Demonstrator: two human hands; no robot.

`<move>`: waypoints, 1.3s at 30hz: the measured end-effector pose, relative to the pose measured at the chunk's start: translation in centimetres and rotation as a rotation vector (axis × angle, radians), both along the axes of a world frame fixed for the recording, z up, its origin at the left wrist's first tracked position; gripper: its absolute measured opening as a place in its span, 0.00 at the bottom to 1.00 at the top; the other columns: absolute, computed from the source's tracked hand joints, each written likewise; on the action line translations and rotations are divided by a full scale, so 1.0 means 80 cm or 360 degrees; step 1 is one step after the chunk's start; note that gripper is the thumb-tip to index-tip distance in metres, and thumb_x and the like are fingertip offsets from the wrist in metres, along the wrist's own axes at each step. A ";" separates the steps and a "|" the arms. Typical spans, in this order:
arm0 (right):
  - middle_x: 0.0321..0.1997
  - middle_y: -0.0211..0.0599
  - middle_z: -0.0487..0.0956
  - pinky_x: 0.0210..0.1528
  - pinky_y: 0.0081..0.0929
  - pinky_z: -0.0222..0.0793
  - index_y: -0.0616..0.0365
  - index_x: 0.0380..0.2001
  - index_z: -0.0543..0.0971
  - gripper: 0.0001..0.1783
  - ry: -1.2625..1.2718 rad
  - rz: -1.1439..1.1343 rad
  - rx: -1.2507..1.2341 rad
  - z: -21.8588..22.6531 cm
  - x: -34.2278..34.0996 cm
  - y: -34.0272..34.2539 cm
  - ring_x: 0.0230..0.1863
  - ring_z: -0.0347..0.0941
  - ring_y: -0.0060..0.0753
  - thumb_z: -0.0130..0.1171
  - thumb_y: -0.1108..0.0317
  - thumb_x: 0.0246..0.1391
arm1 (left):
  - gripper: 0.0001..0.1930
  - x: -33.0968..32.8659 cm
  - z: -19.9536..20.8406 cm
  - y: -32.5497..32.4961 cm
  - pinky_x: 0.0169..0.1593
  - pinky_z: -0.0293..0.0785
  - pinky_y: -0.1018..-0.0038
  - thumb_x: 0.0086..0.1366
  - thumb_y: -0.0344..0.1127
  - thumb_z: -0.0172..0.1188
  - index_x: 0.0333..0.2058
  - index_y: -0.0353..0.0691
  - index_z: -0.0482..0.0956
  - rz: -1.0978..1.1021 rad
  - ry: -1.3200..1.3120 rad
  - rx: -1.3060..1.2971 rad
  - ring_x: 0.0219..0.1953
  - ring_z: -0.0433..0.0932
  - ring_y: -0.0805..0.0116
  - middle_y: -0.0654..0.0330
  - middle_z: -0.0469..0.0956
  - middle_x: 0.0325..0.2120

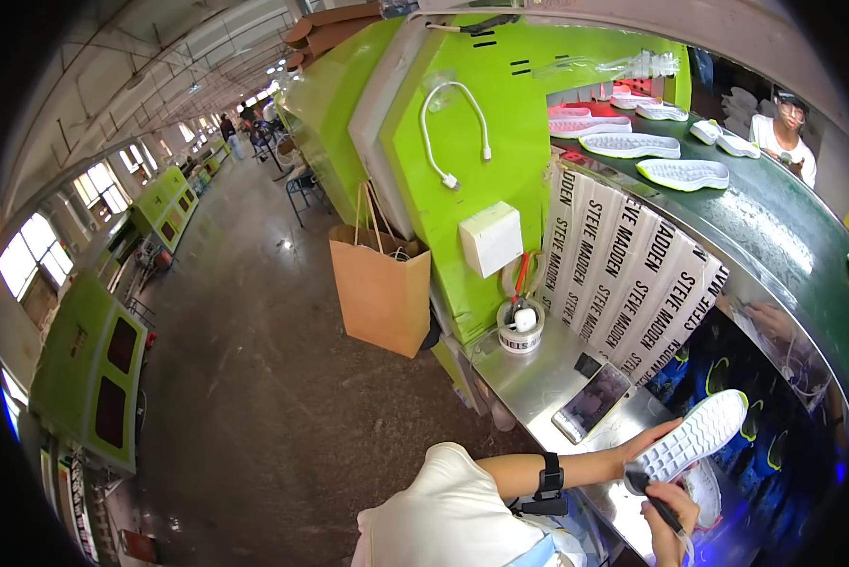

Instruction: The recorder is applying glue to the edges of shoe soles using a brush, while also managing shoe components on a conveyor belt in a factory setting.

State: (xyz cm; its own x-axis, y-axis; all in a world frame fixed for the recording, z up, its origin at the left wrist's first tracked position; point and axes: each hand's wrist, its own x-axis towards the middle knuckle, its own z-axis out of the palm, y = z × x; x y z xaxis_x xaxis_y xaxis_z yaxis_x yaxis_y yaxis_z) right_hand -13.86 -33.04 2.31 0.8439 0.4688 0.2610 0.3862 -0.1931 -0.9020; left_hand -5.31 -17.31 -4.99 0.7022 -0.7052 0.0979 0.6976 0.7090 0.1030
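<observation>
My left hand (644,448), black strap on its wrist, is closed round one end of a white shoe sole (697,433). The sole's gridded tread faces up, and thin yellow-green trim shows at its edge. In my right hand (678,520) is a black-handled tool (663,511) with a rounded dark head, its exact kind unclear. That head is at the sole's near end, by my left fingers; whether it touches cannot be made out. A thin clear tube or cord hangs by my right hand. Beneath the held sole, a second pale shoe part (702,493) is partly hidden.
A phone (592,403) lies on the metal bench (528,383), near a tape roll (520,337) holding scissors. A printed white panel (623,269) borders the bench. Beyond, soles sit on a green conveyor (774,213); a person (786,137) is behind it. A paper bag (382,293) hangs left.
</observation>
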 end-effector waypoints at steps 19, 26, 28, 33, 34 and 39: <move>0.34 0.44 0.80 0.45 0.32 0.68 0.61 0.31 0.82 0.09 -0.0334 0.0340 -0.0623 0.038 -0.015 -0.017 0.43 0.74 0.37 0.61 0.81 0.42 | 0.13 0.030 -0.015 -0.001 0.31 0.74 0.76 0.63 0.40 0.52 0.38 0.37 0.78 -0.1202 -0.0776 0.1286 0.24 0.78 0.72 0.59 0.81 0.29; 0.39 0.39 0.77 0.44 0.23 0.68 0.65 0.40 0.77 0.18 0.0107 -0.0427 0.0253 0.030 -0.006 -0.044 0.41 0.72 0.29 0.59 0.74 0.42 | 0.18 0.014 -0.033 -0.002 0.54 0.67 0.59 0.65 0.46 0.44 0.42 0.41 0.77 -0.0790 -0.0317 -0.0042 0.46 0.75 0.65 0.48 0.76 0.43; 0.36 0.42 0.80 0.43 0.25 0.69 0.67 0.31 0.80 0.13 0.0324 -0.0928 0.0320 0.005 -0.012 -0.026 0.39 0.75 0.33 0.61 0.77 0.36 | 0.31 -0.004 -0.033 -0.005 0.61 0.59 0.59 0.66 0.55 0.39 0.58 0.35 0.62 -0.0291 -0.0050 -0.0163 0.54 0.69 0.55 0.51 0.70 0.53; 0.38 0.37 0.80 0.45 0.23 0.68 0.65 0.34 0.81 0.12 0.0618 -0.1020 0.0840 -0.014 0.016 -0.009 0.40 0.74 0.28 0.62 0.79 0.41 | 0.30 -0.024 -0.043 -0.005 0.57 0.66 0.58 0.65 0.54 0.41 0.57 0.36 0.64 -0.0282 0.0048 -0.0040 0.53 0.71 0.52 0.46 0.70 0.52; 0.37 0.38 0.80 0.44 0.25 0.68 0.65 0.34 0.80 0.12 0.0363 -0.1098 0.0812 -0.011 0.021 -0.007 0.39 0.75 0.30 0.61 0.79 0.42 | 0.30 -0.025 -0.048 -0.005 0.58 0.65 0.58 0.65 0.53 0.40 0.57 0.37 0.63 -0.0295 0.0058 -0.0025 0.52 0.71 0.51 0.45 0.70 0.51; 0.30 0.36 0.80 0.40 0.29 0.67 0.54 0.31 0.82 0.13 -0.0763 -0.0629 -0.0149 -0.009 0.003 0.022 0.32 0.75 0.38 0.65 0.74 0.36 | 0.33 -0.018 -0.055 -0.023 0.55 0.68 0.60 0.64 0.55 0.40 0.61 0.38 0.55 -0.0047 0.0087 -0.0043 0.54 0.68 0.53 0.49 0.62 0.58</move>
State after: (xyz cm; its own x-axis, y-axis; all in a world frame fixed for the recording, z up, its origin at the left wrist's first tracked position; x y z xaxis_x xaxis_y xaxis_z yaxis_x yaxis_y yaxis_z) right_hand -13.60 -31.25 1.60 0.7572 0.1845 0.6266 0.6271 -0.4736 -0.6184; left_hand -6.77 -19.12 -9.38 0.6859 -0.7234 0.0794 0.7224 0.6900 0.0451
